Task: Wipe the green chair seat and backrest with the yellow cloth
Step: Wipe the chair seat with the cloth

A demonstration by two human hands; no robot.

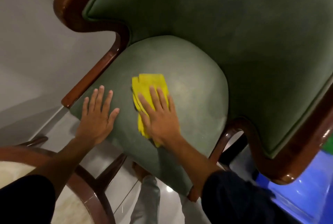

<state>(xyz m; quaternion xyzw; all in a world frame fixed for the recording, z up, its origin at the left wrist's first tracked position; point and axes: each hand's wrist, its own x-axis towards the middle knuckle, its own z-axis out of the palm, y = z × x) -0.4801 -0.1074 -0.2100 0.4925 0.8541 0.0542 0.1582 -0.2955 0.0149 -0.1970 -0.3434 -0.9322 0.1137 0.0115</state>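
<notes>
– What is closest, at the bottom?

– Two dark sleeves (234, 196). The left hand (96, 115) lies flat and spread on the seat (194, 83), holding nothing.

– And the right hand (160, 115)?

– It presses flat on the folded yellow cloth (147, 83), in the middle of the rounded, soft green seat. The backrest (234, 16) has a glossy curved wooden frame (72, 7).

seat (189, 72) pale mottled green, backrest (225, 12) darker green – cloth (149, 83) bright yellow, frame (72, 2) glossy red-brown wood, bin (302, 191) at right blue
</notes>
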